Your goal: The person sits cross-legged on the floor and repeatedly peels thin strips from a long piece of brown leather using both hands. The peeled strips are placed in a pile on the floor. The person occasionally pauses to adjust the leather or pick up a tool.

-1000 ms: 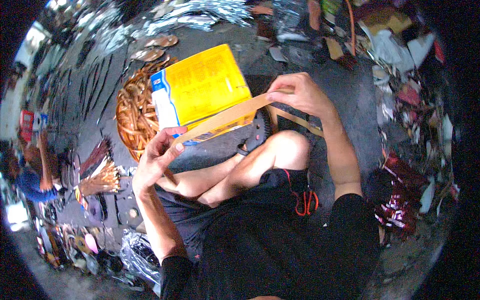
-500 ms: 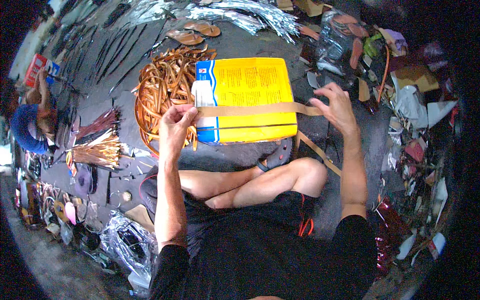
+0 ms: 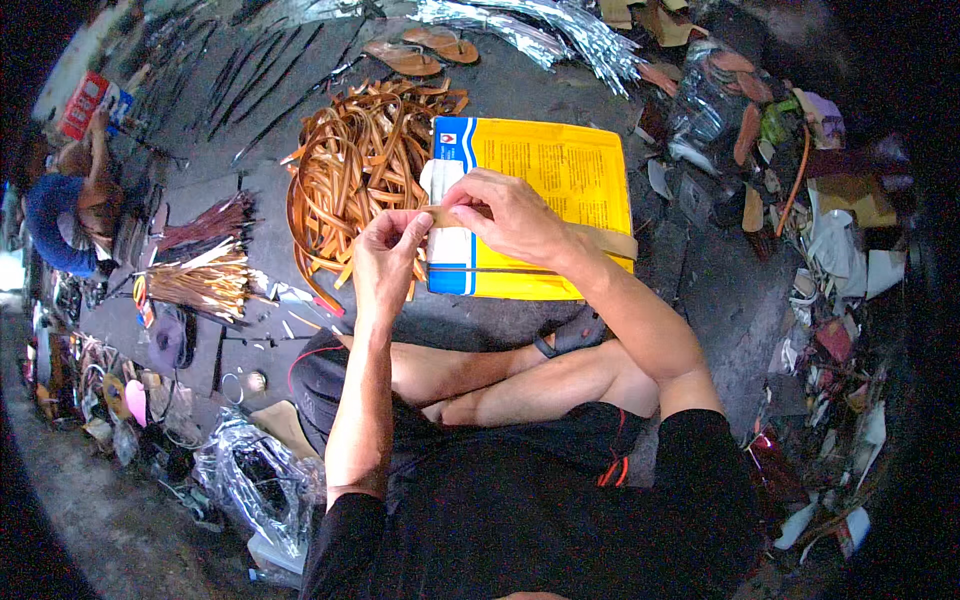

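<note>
A tan flat strip [image 3: 607, 241] runs across a yellow container [image 3: 560, 170] with a blue and white band at its left side. My left hand [image 3: 388, 255] pinches the strip's left part between thumb and fingers, just off the container's left edge. Bent over the container, my right hand [image 3: 512, 215] closes its fingertips on the same strip beside my left thumb. The right forearm and hand hide the middle of the strip. A thin dark line crosses the container's near part. Touching its left side is a heap of glossy brown strips [image 3: 350, 185].
Brown sandals [image 3: 405, 58] and silvery strips [image 3: 545, 35] lie at the far side. Leftward are bundles of brown and pale strips [image 3: 200, 282] and another person in blue [image 3: 62, 225]. Clear plastic [image 3: 255, 470] sits near left; mixed scraps [image 3: 835, 240] line the right.
My right hand has swung left from beyond the container's right edge to beside my left hand. The left hand keeps its pinch on the strip. The whole view has shifted slightly.
</note>
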The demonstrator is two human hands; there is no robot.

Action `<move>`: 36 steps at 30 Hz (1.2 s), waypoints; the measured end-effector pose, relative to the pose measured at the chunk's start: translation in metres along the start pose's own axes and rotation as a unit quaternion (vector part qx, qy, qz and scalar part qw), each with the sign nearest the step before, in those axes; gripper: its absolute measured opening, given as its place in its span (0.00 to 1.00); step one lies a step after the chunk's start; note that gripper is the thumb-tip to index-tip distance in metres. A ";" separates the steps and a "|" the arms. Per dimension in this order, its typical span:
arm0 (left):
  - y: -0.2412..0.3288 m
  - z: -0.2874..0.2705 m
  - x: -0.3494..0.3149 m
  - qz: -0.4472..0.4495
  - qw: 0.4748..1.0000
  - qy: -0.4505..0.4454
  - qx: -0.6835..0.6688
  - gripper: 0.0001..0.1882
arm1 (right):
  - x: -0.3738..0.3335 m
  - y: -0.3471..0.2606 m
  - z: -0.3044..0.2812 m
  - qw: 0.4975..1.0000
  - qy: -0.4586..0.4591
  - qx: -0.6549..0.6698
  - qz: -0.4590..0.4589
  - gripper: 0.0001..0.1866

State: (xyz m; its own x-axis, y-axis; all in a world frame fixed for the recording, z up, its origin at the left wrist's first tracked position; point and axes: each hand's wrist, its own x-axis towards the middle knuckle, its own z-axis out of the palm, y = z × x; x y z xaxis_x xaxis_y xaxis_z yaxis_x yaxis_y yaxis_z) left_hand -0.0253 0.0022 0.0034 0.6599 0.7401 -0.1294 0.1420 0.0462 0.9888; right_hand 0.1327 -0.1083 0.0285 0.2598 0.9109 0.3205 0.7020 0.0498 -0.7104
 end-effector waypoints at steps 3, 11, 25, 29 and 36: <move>0.000 0.005 0.003 0.008 1.000 0.018 -0.004 0.09 | -0.002 0.005 0.004 1.000 0.016 -0.008 -0.019 0.07; -0.007 0.001 0.011 -0.050 0.993 -0.038 -0.104 0.09 | -0.003 0.006 0.003 0.994 -0.006 -0.069 -0.086 0.10; -0.006 0.008 -0.001 -0.030 0.992 -0.011 -0.125 0.11 | 0.002 -0.004 0.013 0.985 0.059 -0.139 -0.082 0.07; -0.012 0.012 0.005 -0.020 0.995 0.019 -0.098 0.09 | 0.004 0.001 0.016 0.988 0.057 -0.104 -0.097 0.06; -0.030 0.009 0.012 -0.115 0.950 -0.020 -0.291 0.08 | -0.001 0.006 0.014 0.994 0.042 -0.057 -0.087 0.08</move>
State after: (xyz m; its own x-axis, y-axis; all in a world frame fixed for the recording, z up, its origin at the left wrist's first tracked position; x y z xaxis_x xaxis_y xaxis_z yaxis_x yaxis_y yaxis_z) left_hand -0.0150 0.0042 -0.0285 0.6895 0.6400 -0.3391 -0.1374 0.5752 0.8064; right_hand 0.1276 -0.1029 0.0156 0.1793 0.8550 0.4866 0.8107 0.1519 -0.5654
